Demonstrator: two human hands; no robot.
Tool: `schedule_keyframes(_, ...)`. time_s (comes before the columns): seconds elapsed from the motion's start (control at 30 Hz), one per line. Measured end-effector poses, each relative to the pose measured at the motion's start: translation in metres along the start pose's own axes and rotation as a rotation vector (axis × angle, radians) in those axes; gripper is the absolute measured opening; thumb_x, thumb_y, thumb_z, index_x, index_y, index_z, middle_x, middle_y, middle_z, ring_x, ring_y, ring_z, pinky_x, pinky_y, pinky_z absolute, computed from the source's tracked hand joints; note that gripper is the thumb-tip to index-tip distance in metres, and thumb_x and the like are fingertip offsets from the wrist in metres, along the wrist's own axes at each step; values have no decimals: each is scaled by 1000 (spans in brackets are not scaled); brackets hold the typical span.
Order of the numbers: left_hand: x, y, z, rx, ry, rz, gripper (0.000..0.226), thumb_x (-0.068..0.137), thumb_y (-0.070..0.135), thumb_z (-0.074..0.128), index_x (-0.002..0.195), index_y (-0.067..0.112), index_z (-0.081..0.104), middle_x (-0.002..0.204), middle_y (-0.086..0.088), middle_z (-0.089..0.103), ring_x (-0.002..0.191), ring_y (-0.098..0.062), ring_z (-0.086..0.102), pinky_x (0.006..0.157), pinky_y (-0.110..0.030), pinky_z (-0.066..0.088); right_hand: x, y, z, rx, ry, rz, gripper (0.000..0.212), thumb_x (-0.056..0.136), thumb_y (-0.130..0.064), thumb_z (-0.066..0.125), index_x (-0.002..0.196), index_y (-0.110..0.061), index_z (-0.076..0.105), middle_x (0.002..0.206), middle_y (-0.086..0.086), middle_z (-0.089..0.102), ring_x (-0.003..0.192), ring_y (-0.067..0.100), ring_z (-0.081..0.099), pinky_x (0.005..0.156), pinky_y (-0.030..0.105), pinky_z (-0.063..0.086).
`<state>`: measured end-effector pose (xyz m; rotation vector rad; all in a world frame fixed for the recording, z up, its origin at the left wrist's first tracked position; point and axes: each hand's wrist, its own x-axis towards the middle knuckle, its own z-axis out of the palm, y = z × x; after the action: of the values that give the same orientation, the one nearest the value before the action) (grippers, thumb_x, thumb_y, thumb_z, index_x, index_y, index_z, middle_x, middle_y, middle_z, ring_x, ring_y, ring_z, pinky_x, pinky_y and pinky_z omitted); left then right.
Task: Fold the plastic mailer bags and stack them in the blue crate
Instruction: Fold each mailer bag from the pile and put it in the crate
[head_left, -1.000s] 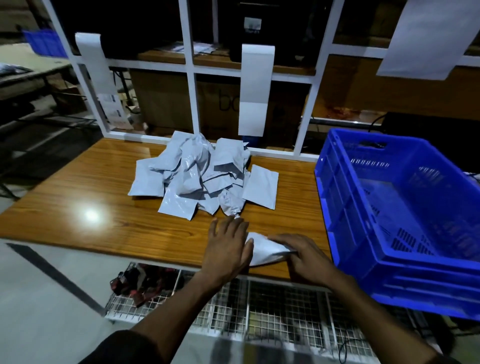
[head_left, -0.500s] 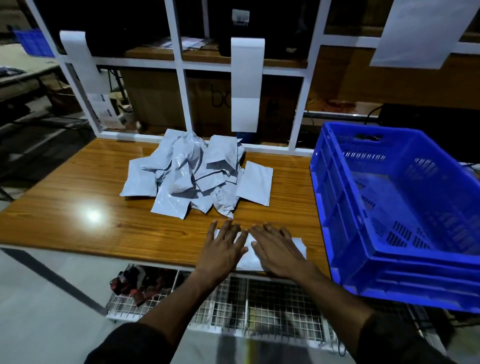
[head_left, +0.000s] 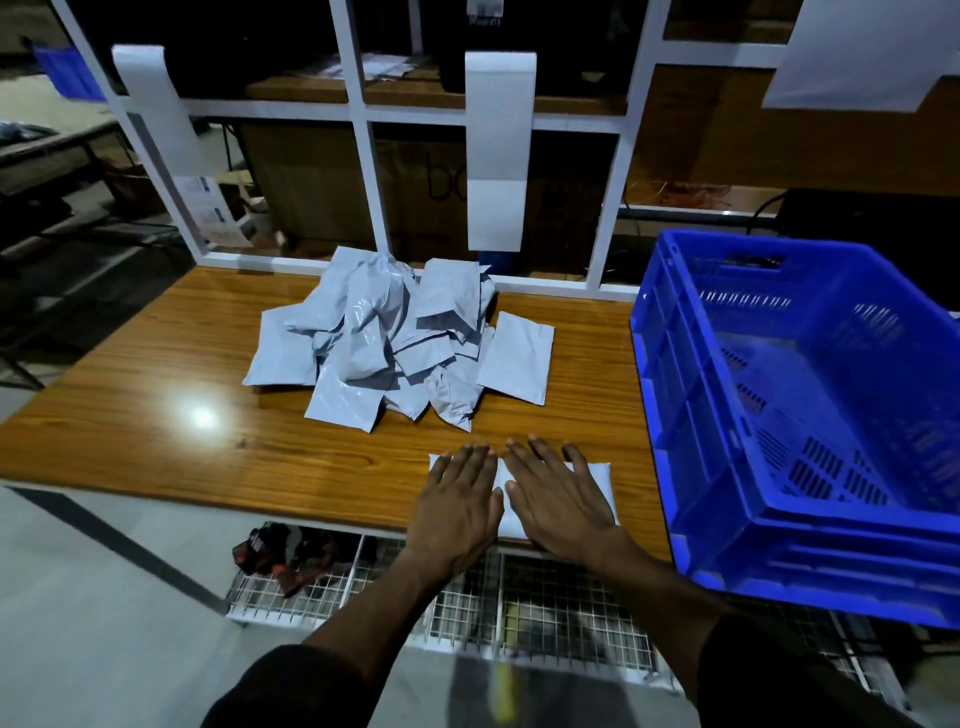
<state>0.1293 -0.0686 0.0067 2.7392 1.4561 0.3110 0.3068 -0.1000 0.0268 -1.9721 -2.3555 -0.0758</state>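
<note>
One white mailer bag (head_left: 597, 475) lies flat at the front edge of the wooden table (head_left: 156, 405). My left hand (head_left: 457, 506) and my right hand (head_left: 558, 499) press down on it side by side, fingers straight and spread, covering most of it. A heap of crumpled white mailer bags (head_left: 395, 343) sits behind my hands in the middle of the table. The blue crate (head_left: 779, 545) stands at the right end of the table, nothing visible inside it.
A white metal frame (head_left: 363, 156) with hanging white mailers (head_left: 496, 156) rises along the table's back edge. A wire mesh shelf (head_left: 519, 608) with dark red items runs below the front edge. Bare wood lies left of the heap.
My right hand let go of the bag's folded edge and laid flat beside the left. Both hands have spread apart a little on the flattened bag.
</note>
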Motion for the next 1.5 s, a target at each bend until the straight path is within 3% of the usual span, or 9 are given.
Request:
schedule_keyframes(0.2,-2,3,-4,49,-69,-1,72,102,47,0,162,12,20,169,-8,18,157,-21,9,128,-41,2,-4,-3,3,-9,-4,6,56,102,-43,25,145,-18,52,152,-1,48,143,21,42,112,53,29)
schedule_keyframes(0.47,-2,4,-3,70,-82,-12,69,104,46,9,159,10,31,165,-9,29,156,-24,17,127,-43,10,-4,-5,6,-30,-1,0,57,102,-43,24,145,-17,52,153,0,48,142,22,42,112,55,32)
schedule_keyframes(1.03,-1,4,-2,77,-118,-15,72,103,48,2,161,12,26,168,-7,23,156,-23,14,127,-41,4,-2,-1,15,-3,9,-16,58,103,-44,19,148,-21,48,159,-1,39,147,22,34,114,57,30)
schedule_keyframes(1.5,0,7,-4,83,-129,-21,80,99,53,-7,161,12,22,168,-8,22,156,-25,13,126,-42,4,-3,-1,15,39,-1,-3,57,103,-45,20,145,-23,52,156,-2,42,146,22,37,111,57,36)
